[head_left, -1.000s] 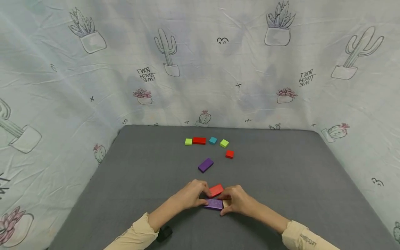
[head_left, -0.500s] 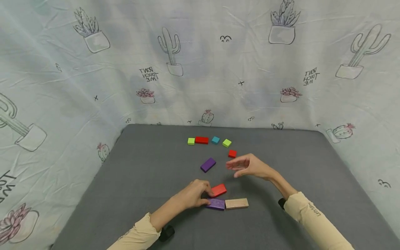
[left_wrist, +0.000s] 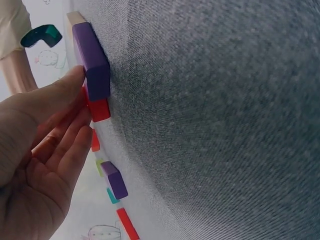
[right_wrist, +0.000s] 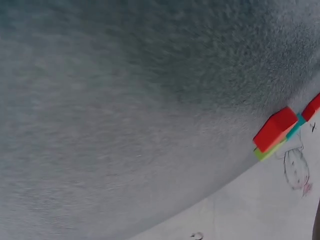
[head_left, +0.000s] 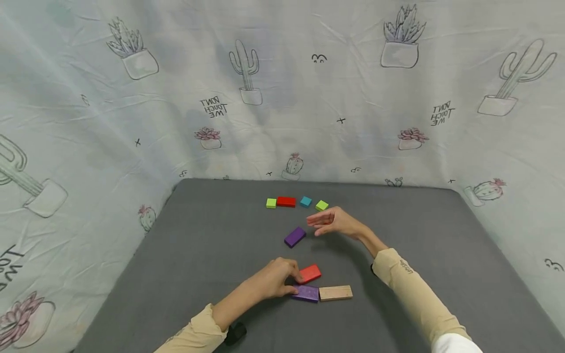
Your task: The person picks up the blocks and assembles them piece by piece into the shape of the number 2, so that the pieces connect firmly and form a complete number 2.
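My left hand (head_left: 274,280) rests at two blocks lying close together. Its thumb touches the left end of a purple block (head_left: 309,294), and its fingertips are at a red block (head_left: 311,273) just behind. A plain wooden block (head_left: 335,292) lies end to end with the purple one. In the left wrist view the fingers (left_wrist: 75,145) are fairly straight beside these blocks. Farther back, my right hand (head_left: 339,223) hovers with nothing in it, right of a second purple block (head_left: 295,237). It hides a small red block (right_wrist: 275,129) that the right wrist view shows.
Toward the back of the grey table (head_left: 212,235) lie a green cube (head_left: 271,203), a red block (head_left: 286,201), a blue cube (head_left: 305,201) and another green cube (head_left: 321,205). A cloth with cactus drawings (head_left: 282,98) hangs behind and at the sides.
My right hand has let go of the wooden block and moved back and up, then left, over the small red block. The left hand has stayed at the purple and red blocks.
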Available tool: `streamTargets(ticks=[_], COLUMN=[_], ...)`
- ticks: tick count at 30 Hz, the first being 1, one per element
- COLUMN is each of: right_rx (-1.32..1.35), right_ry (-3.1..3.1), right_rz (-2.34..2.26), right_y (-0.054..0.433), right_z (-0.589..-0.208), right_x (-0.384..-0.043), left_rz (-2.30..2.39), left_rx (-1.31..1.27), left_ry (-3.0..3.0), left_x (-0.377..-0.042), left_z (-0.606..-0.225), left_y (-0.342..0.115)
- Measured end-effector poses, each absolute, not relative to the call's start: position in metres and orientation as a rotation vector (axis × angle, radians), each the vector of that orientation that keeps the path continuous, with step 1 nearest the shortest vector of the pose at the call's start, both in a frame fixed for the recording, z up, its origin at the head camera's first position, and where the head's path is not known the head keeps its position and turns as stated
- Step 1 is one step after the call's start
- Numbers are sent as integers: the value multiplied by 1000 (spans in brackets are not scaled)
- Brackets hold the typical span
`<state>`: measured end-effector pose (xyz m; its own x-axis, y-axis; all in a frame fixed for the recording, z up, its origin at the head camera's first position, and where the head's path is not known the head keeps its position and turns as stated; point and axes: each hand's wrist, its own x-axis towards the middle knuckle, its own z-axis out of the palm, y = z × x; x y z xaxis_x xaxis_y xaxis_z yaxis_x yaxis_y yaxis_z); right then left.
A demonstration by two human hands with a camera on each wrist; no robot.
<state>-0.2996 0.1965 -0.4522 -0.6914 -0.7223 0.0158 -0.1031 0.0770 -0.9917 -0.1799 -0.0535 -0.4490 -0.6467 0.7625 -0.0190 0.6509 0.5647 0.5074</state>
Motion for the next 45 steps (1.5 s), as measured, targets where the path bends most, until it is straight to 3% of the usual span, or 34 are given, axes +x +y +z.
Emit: streamTargets(ticks=[16, 31, 45], right_rx=[-991, -988, -1060], right_ry=[2098, 2270, 2317], right_rz=[-1406, -1281, -1345], right_y=[159, 145, 155], right_z=[-474, -482, -462], right_x=[-308, -315, -317], left_rz=[668, 655, 653], left_rx=[1196, 1211, 1189], left_ry=[2566, 2567, 2575], left_x=[-180, -180, -179], left_z=[-454, -455, -455], left_y=[-56, -56, -55])
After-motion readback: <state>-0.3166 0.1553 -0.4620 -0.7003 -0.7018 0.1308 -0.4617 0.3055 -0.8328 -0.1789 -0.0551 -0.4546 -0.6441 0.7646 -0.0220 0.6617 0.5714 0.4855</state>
